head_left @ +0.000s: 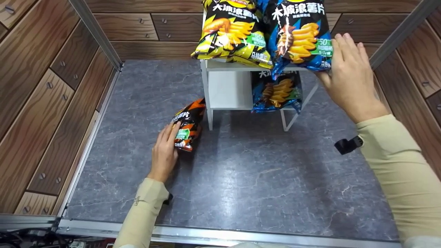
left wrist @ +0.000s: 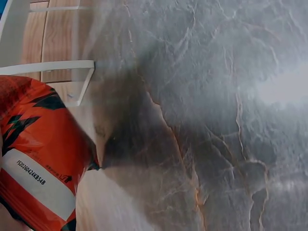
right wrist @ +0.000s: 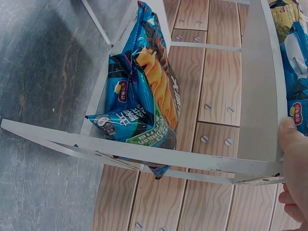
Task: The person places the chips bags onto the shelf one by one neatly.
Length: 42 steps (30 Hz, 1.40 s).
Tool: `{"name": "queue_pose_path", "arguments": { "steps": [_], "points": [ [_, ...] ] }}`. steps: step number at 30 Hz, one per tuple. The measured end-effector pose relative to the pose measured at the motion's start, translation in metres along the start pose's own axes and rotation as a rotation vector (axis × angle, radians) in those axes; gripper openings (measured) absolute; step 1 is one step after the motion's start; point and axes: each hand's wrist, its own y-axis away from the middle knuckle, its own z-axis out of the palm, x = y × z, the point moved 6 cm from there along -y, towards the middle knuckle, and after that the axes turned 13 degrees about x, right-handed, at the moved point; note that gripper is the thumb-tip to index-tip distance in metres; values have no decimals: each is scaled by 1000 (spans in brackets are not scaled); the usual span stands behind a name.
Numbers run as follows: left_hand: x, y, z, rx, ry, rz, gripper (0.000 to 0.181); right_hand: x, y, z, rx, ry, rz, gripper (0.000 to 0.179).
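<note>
My left hand (head_left: 164, 153) holds an orange and black bag of potato chips (head_left: 187, 125), fingers over its front. The bag is tilted beside the rack's left leg. The left wrist view shows the printed orange back of this chip bag (left wrist: 41, 159); most of the hand is out of that frame. My right hand (head_left: 353, 74) rests with extended fingers against the right side of a blue and black chip bag (head_left: 299, 38) on the upper shelf. In the right wrist view, the right thumb (right wrist: 288, 130) touches near that bag's lower edge, at the shelf.
A yellow and black chip bag (head_left: 234, 34) sits left of the blue one on the white rack (head_left: 229, 89). Another blue chip bag (head_left: 277, 89) lies on the lower shelf's right half. Wood-patterned walls (head_left: 44, 93) surround the grey marbled floor (head_left: 248, 179).
</note>
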Motion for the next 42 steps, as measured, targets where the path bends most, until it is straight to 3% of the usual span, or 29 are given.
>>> {"name": "queue_pose_path", "arguments": {
  "steps": [8,19,26,30,42],
  "points": [
    [2,4,-21,3,7,-16,85,0,-1,2,-12,11,0,77],
    [11,9,-47,51,14,50,76,1,1,1,-11,3,14,76],
    [18,9,-60,58,-4,84,89,2,1,2,-12,-3,21,77],
    [21,9,-67,66,7,82,87,2,0,3,-13,-2,19,77],
    [52,-7,-72,61,65,172,78,3,0,4,-27,2,25,77]
  ]
}}
